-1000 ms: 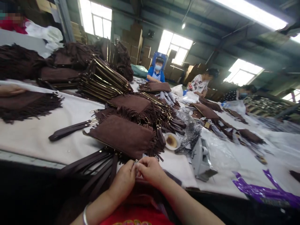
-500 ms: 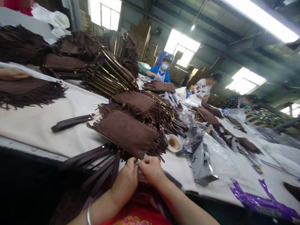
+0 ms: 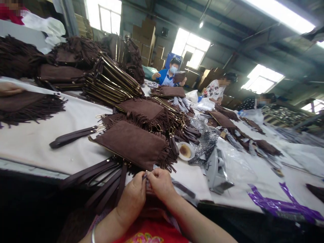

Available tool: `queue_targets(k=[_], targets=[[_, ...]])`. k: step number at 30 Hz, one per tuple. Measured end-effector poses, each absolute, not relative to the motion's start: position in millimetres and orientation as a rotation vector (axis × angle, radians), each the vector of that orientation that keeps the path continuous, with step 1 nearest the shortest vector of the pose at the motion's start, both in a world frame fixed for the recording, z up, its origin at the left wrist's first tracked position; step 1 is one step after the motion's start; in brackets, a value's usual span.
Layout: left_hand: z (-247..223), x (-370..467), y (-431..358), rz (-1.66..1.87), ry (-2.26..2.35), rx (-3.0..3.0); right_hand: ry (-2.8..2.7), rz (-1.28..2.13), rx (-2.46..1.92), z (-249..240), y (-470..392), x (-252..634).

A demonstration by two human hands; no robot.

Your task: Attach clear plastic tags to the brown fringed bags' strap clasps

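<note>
My left hand (image 3: 134, 192) and my right hand (image 3: 160, 184) meet at the table's front edge, fingertips pinched together. Both are closed around something small, mostly hidden by the fingers; a greyish bit shows between them. Just beyond my fingertips lies a dark brown fringed suede pouch (image 3: 131, 143) with a gold zipper along its near edge. Brown wrist straps (image 3: 106, 172) with metal clips fan out from under it and hang over the edge to the left. Another strap (image 3: 73, 136) lies farther left on the white tabletop (image 3: 76, 155).
A tall stack of zippered pouches (image 3: 111, 79) rises behind. Right of the pouch are a small white dish (image 3: 186, 151) and a white tape dispenser-like box (image 3: 217, 170). Purple plastic (image 3: 280, 202) lies far right. A co-worker's hand (image 3: 10, 88) rests on a pouch at left; other people sit across.
My hands stay pinched together in nearly the same place. The view has shifted slightly. Across the table, the person in blue now holds up a brown item.
</note>
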State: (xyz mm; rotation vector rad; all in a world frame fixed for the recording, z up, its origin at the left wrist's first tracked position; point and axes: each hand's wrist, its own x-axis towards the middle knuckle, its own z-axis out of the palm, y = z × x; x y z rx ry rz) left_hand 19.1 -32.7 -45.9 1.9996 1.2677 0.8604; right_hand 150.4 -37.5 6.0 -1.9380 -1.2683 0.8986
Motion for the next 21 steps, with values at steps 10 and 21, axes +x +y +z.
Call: queue_targets(k=[10, 21], targets=[[-26.4, 19.9, -20.2, 0.739, 1.291, 1.587, -0.928, 1.203, -1.747, 3.3, -53.8, 149.4], [-14.3, 18.8, -18.3, 0.532, 0.989, 0.707, -1.169, 0.853, -1.842, -21.3, -58.6, 153.3]])
